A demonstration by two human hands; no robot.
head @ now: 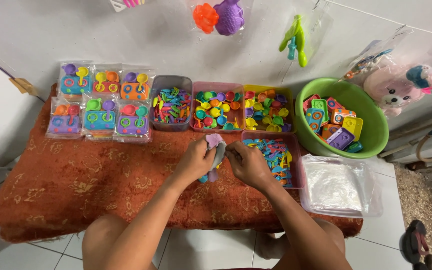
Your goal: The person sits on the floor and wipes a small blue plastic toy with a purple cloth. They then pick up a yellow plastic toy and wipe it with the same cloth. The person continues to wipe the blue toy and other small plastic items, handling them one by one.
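**A:** Both hands meet at the middle of the rust-red cloth (pixel 76 185). What do they hold?

**B:** A small bag (pixel 216 145) with a purple toy inside. The left hand (pixel 194 161) is closed around its left side; the right hand (pixel 248 164) pinches its right edge, fingers together on the plastic. A blue and a purple piece poke out below the left hand.

**A:** Where does the bag sit in the scene?

**B:** Just near of the pink tray (pixel 217 107) of small cups, and just left of a second pink tray (pixel 296 170) filled with blue and mixed utensils.

**A:** And the far row?

**B:** From left: six packed stove sets (pixel 99 102) in two rows of three, then a grey tray (pixel 171 106) of coloured utensils, the pink tray, and a yellow tray (pixel 268 108) of cups and pans.

**A:** To the right?

**B:** A green basin (pixel 371 120) holds loose toy stoves. Near of it lies a stack of clear bags (pixel 336 187). A pink plush toy (pixel 393 90) rests far right, against the wall.

**A:** Anything on the wall itself?

**B:** Bagged toys hang there, among them an orange and purple pair (pixel 219 16).
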